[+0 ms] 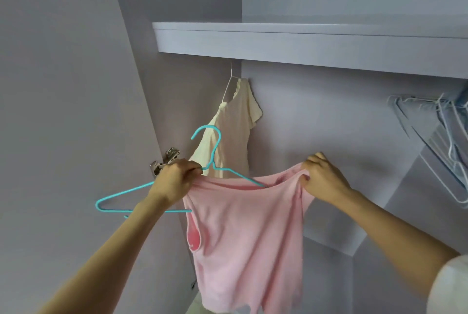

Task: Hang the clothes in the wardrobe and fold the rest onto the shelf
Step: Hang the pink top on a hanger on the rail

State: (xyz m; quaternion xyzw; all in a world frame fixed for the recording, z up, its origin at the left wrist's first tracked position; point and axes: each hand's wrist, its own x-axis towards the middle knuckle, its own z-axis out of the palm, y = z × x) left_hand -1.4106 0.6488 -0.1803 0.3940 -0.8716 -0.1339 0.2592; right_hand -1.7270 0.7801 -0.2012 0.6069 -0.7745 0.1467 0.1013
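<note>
2 hands (174, 182) (325, 178) grip 1 pink top (243, 232); left also pinches 1 teal hanger (141, 192); perhaps 5 spare hangers (445, 141).

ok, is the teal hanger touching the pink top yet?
Touching. The head view shows the teal hanger with its right arm running into the neck opening of the pink top, held by both hands.

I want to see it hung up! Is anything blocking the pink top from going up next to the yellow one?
Nothing visible blocks it. The pink top, half on the teal hanger, has open space up to the shelf; the cream top hangs left, spare hangers far right. The rail itself is hidden.
</note>
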